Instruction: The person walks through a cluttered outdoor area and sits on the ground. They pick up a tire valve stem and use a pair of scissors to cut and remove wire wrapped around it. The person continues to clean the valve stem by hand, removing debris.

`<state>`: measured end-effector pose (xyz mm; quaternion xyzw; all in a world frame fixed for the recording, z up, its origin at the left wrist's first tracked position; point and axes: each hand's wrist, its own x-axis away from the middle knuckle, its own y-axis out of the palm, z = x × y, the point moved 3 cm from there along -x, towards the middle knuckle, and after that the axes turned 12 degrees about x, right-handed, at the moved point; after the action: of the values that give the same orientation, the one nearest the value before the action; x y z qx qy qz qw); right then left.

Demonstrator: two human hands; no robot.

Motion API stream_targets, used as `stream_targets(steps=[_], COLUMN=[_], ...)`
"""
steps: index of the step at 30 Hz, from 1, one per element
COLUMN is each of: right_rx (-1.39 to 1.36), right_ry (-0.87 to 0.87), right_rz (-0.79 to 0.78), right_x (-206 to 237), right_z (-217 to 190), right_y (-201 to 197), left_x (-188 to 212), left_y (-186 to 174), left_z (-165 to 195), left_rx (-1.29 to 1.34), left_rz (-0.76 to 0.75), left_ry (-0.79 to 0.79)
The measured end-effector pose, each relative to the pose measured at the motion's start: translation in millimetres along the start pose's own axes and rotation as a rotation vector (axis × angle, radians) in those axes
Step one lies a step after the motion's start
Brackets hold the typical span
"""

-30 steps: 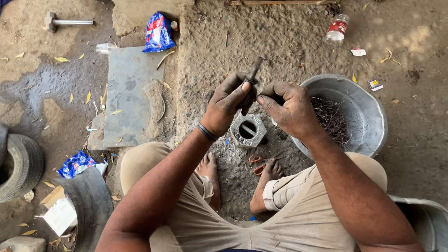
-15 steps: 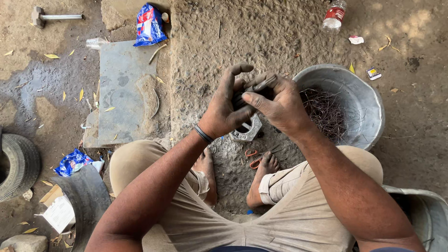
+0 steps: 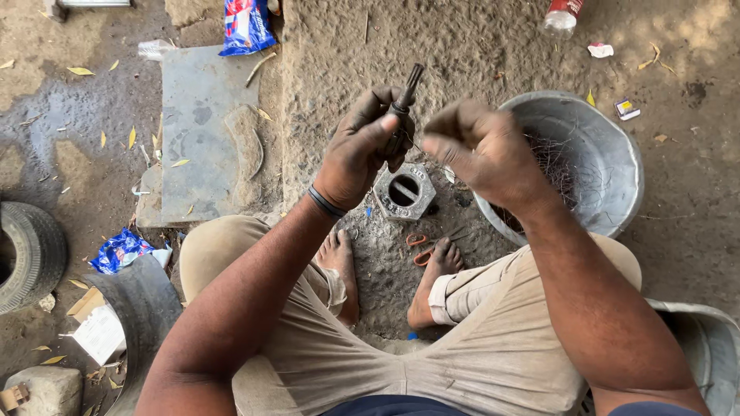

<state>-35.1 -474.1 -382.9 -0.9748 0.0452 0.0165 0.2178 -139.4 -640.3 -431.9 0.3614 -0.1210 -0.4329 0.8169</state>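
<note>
Gripping dark ridged metal rod (image 3: 404, 98), left hand (image 3: 358, 154), hexagonal nut (image 3: 404, 191) below

A hexagonal metal block (image 3: 407, 192) lay on the ground at the centre of the frame, just above the two bare feet; scissors (image 3: 428, 245) lay between the block and the feet; the metal basin (image 3: 617, 166) sat to the right of the block, with wire strands (image 3: 559, 166) in it; a flat slab (image 3: 202, 131) lay at upper left, a wrapper (image 3: 247, 25) above it; a tyre (image 3: 27, 254) stood at the left edge; a bottle (image 3: 561, 15) lay at the top right.
</note>
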Motion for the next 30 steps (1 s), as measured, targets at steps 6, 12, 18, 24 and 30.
stream_targets(steps=[6,12,18,24,30], right_rx=[0.1,0.139,0.773,0.878,0.494], right_ry=[0.022,-0.172,-0.056,0.016,0.189], right_rz=[0.061,0.075,-0.272,-0.197,0.004], right_x=[-0.1,8.7,6.4,-17.0,-5.6], right_z=[-8.0,-15.4,-11.1,0.5,9.8], right_y=[15.1,14.8,34.6,16.0,23.5], left_x=[-1.1,-7.6,-15.7,-10.8,-4.6], left_y=[-1.1,-6.9,-23.0,-18.0,3.6], left_z=[3.4,-11.5,-8.8,0.7,4.5], left_rx=[-0.009,-0.244,0.077,0.377,0.139], left_rz=[0.06,0.062,0.194,0.108,-0.009], left_ry=[-0.028,0.054,0.108,0.044,0.031])
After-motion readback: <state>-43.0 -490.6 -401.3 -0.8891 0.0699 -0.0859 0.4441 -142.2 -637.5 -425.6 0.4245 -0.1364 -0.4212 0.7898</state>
